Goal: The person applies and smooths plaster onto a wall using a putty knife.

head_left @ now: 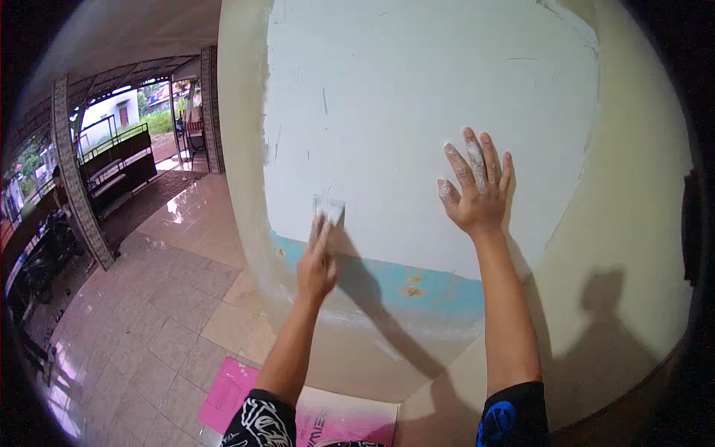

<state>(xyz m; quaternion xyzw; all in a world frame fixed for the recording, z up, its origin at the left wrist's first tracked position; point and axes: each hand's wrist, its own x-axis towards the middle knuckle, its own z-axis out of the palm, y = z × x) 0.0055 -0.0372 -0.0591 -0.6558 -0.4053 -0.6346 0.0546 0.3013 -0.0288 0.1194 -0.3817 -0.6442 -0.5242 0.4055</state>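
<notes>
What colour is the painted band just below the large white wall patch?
The painted wall band is turquoise with brownish spots, best seen in the head view.

Matt, chalky white coating [402,97] over a smooth cream wall [603,223].
Fine scratches mark the coating; the turquoise band [454,289] below looks matt, with rough, chipped brown spots. The scraper [335,211] has a flat, metal-looking blade. Powdery residue dusts the right hand [479,203]. The floor tiles [164,298] are glossy, the black sleeve [521,417] printed cloth.
</notes>
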